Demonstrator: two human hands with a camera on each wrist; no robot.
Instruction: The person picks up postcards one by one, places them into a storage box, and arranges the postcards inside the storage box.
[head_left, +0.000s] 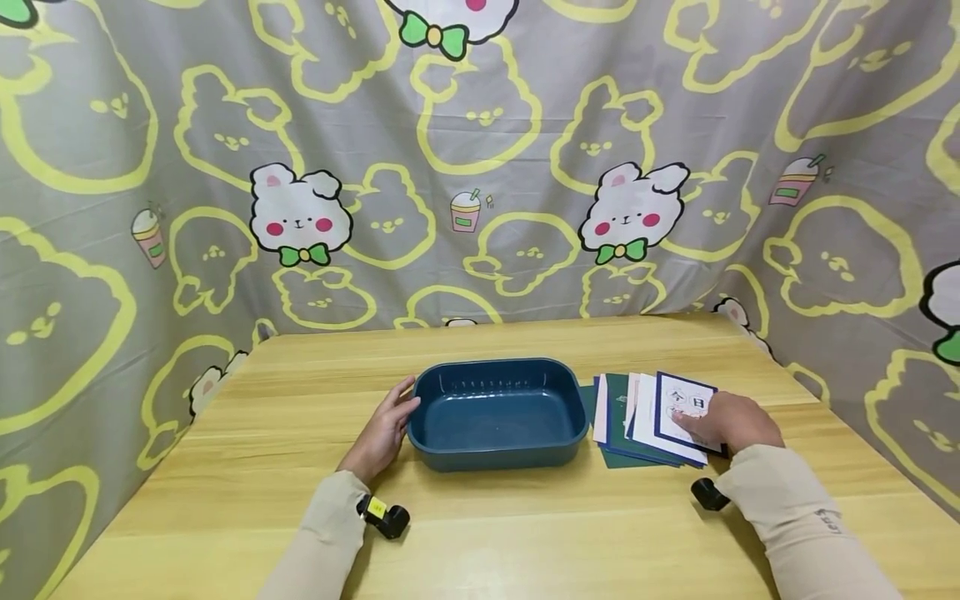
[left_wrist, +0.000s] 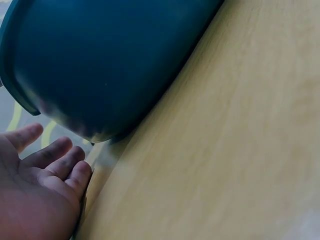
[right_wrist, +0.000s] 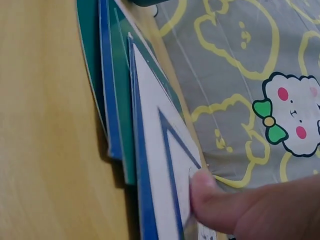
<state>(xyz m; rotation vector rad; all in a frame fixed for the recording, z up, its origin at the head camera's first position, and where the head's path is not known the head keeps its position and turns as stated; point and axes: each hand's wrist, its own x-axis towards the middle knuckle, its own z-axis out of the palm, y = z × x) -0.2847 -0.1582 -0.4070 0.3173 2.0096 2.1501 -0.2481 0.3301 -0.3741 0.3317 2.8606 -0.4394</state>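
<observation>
A dark teal rectangular basin [head_left: 495, 457] stands at the middle of the table. At its left end is my left hand [head_left: 381, 432], fingers spread and relaxed beside the wall; the left wrist view shows the palm and loosely bent fingers next to the basin [left_wrist: 100, 65]. To the right of the basin lies a fanned stack of cards [head_left: 617, 404], some green, some white or blue-edged. My right hand [head_left: 738, 421] grips the uppermost blue-bordered card [head_left: 666, 392] at its right side, with the thumb [right_wrist: 220, 202] on its printed face. The other fingers are hidden in the right wrist view.
The wooden table [head_left: 510, 533] carries the basin and cards. A grey curtain [head_left: 525, 183] with cartoon rabbits hangs behind it and along both sides. Each wrist wears a small black camera, the left one [head_left: 386, 517] with a yellow label.
</observation>
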